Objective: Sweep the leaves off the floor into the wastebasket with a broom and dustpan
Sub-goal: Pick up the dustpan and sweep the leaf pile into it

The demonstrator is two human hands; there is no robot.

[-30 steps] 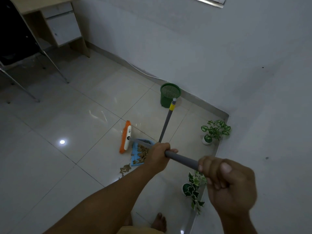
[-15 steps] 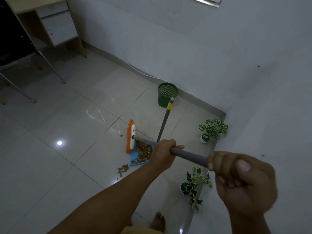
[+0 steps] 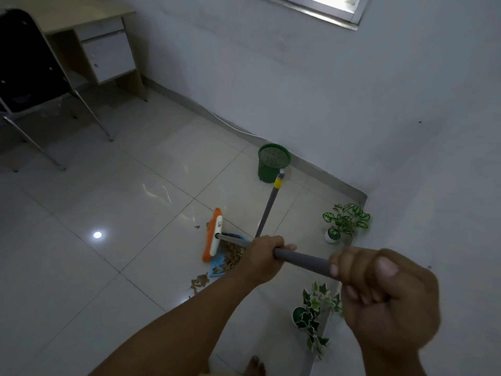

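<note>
Both hands grip the grey broom handle: my left hand lower down, my right hand at the near end. The orange and white broom head stands on the tiles at the left edge of the blue dustpan. Brown leaves fill the pan. A small leaf pile lies on the floor just in front of it, with a few scraps beside the broom head. The dustpan's grey pole with a yellow band leans up toward the green mesh wastebasket, which stands by the wall.
Two potted plants stand along the right wall, one near the corner and one closer to me. A black chair and a wooden desk with a white drawer are at the far left. My bare foot shows at the bottom.
The broom head has moved right and away across the tiles to the dustpan's edge, pushing leaves into the pan. Both hands kept their grip on the handle.
</note>
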